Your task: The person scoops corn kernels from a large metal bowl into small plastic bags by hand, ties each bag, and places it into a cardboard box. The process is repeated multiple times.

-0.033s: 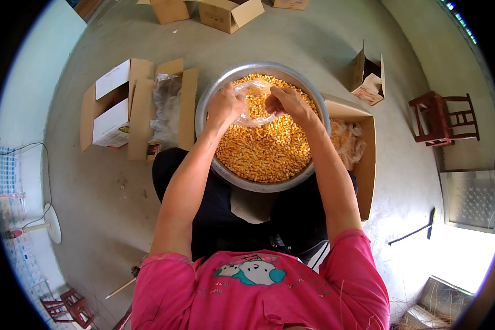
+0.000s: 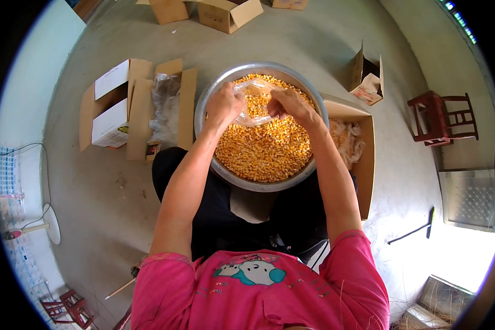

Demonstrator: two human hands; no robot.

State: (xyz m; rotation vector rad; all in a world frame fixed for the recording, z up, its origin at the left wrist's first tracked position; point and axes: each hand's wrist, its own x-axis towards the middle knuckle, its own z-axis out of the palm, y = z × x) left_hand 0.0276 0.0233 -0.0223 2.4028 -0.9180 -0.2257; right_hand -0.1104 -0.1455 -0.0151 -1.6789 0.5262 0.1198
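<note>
My left hand point(image 2: 227, 103) pinches the left side of a clear plastic bag point(image 2: 248, 116) over a large metal basin point(image 2: 265, 184) full of yellow corn kernels point(image 2: 264, 151). At the bag's right side, my right hand point(image 2: 289, 104) has its fingers curled on the plastic. Corn shows through the bag; whether kernels are inside it I cannot tell. The fingertips are partly hidden.
Right of the basin a long carton point(image 2: 366, 165) holds filled bags point(image 2: 346, 143). At left are cartons point(image 2: 110, 124) and one with empty plastic bags point(image 2: 165, 110). More boxes point(image 2: 223, 16) lie behind. A wooden stool point(image 2: 434, 118) stands far right.
My right hand has shifted a very small way to the right, its fingers slightly lower. My left hand looks almost the same.
</note>
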